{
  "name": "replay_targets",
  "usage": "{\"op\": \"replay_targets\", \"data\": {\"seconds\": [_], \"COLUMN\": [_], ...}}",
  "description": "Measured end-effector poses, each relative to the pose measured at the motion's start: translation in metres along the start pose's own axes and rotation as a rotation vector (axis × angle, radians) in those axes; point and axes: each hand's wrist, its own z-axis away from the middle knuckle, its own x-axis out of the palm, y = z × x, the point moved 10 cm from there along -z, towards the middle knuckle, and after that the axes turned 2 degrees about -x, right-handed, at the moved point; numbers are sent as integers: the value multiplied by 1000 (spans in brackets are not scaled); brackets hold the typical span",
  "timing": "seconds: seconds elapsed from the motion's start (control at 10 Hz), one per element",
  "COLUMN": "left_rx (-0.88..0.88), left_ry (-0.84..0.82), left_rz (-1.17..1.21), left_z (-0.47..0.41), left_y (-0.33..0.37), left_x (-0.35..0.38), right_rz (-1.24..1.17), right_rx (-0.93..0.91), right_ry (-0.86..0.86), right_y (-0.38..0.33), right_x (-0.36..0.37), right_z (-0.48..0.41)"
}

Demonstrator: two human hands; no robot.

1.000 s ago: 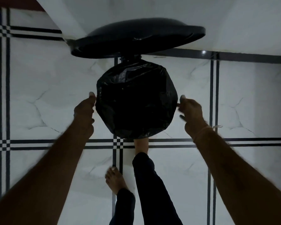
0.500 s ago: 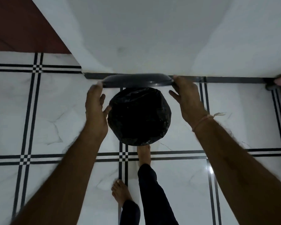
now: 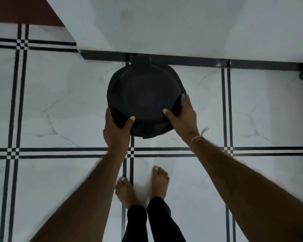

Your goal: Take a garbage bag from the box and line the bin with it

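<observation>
A round black pedal bin stands on the floor against the wall, and its black lid lies flat over the top. Black garbage bag plastic shows folded over the rim under the lid's near edge, on both sides. My left hand grips the lid's near-left edge, thumb on top. On the near-right edge my right hand does the same, thumb on top and fingers around the side. The bin's inside is hidden by the lid. No box is in view.
White marble floor tiles with black double lines surround the bin. A white wall with a dark skirting strip runs right behind it. My two bare feet stand just in front of the bin. A dark red surface sits at the top left.
The lid stood raised with the bag-lined opening showing; it has come down flat over the bin. Both hands moved from the rim to the lid's near edge. My foot left the pedal.
</observation>
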Motion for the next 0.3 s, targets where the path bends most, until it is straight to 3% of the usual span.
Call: {"op": "replay_targets", "data": {"seconds": [0.2, 0.3], "left_rx": [18, 97], "left_ry": [-36, -41], "left_rz": [-149, -181], "left_z": [7, 28], "left_y": [25, 86], "left_x": [-7, -37], "right_rz": [23, -71], "right_rx": [7, -91], "right_ry": [-30, 3], "right_y": [-13, -71], "right_x": [-10, -53], "right_z": [3, 13]}}
